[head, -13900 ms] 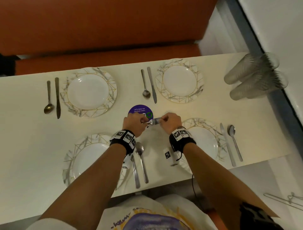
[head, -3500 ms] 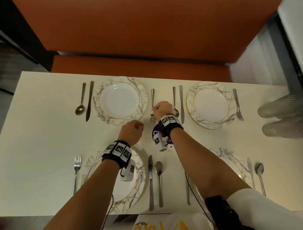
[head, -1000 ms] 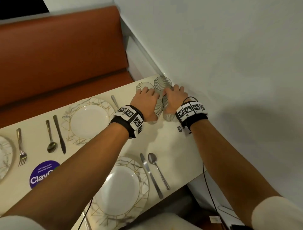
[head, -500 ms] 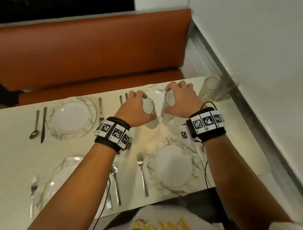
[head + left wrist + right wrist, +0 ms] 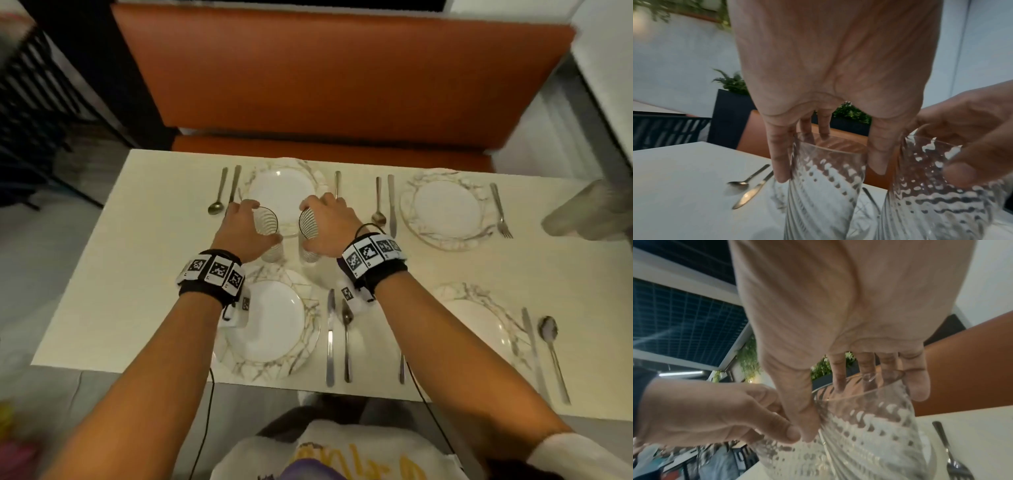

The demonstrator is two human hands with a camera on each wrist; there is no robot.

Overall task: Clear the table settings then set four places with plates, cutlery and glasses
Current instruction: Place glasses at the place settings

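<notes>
Ribbed clear drinking glasses are held one in each hand above the middle of the cream rectangular table [image 5: 120,274]. The left hand [image 5: 245,233] curls fingers and thumb round the rim end of the left ribbed glass [image 5: 269,233]; the right hand [image 5: 330,228] wraps the right ribbed glass [image 5: 308,233] the same way. The two glasses sit just beside each other, thumbs nearly touching. Just beyond the grips lies a white gold-veined round plate [image 5: 284,185]; nearer than the wrists lies another such plate [image 5: 274,325], with a steel knife [image 5: 330,337] to its right.
</notes>
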